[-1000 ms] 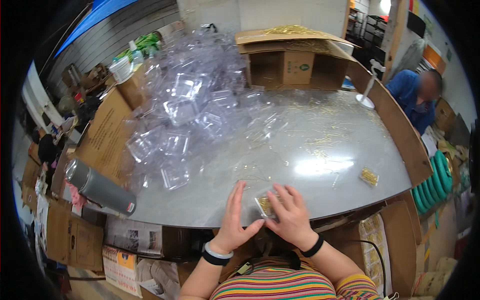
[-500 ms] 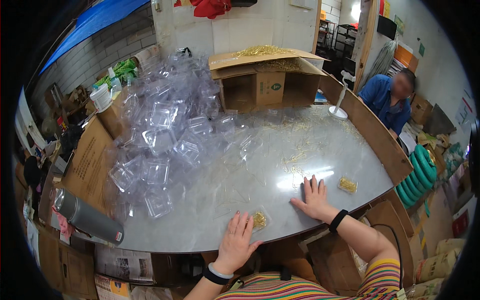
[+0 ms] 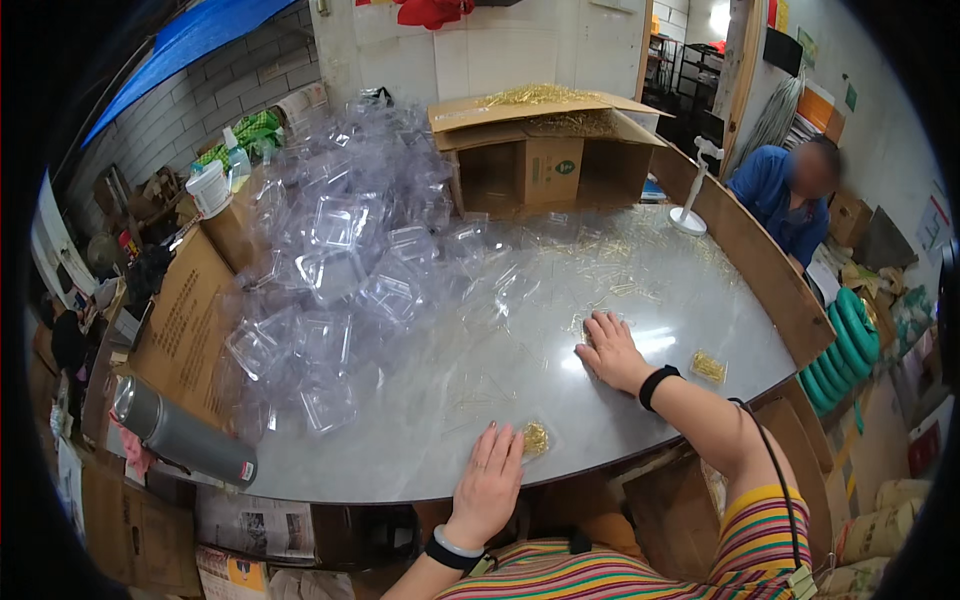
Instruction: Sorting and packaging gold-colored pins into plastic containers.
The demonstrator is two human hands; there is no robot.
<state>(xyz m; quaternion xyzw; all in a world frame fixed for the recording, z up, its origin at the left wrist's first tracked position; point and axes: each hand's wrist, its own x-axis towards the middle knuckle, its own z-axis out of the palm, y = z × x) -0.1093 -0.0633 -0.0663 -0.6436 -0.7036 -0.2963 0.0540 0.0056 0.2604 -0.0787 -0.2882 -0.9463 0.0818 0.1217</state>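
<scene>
My left hand (image 3: 488, 488) lies palm down at the table's near edge, fingers stretched out. Beside its fingertips stands a small clear plastic box (image 3: 537, 438) filled with thin gold-coloured wire pieces; the hand seems to touch its left side. My right hand (image 3: 612, 352) rests flat, fingers spread, at the near end of a scatter of loose gold wire pieces (image 3: 625, 285). Whether any lie under its palm is hidden. A second filled clear box (image 3: 708, 367) stands to the right of it.
Empty clear plastic boxes (image 3: 340, 220) form a big heap on the left of the grey table (image 3: 420, 440). At the back, a cardboard box (image 3: 552, 172) carries more gold pieces on top. A grey bottle (image 3: 185, 435) lies tilted at left; a white stand (image 3: 690, 215) and a person (image 3: 790, 200) are at right.
My right hand has slid forward and slightly left, to the gold wire pieces. My left hand stays by the near box. The whole view has shifted a little.
</scene>
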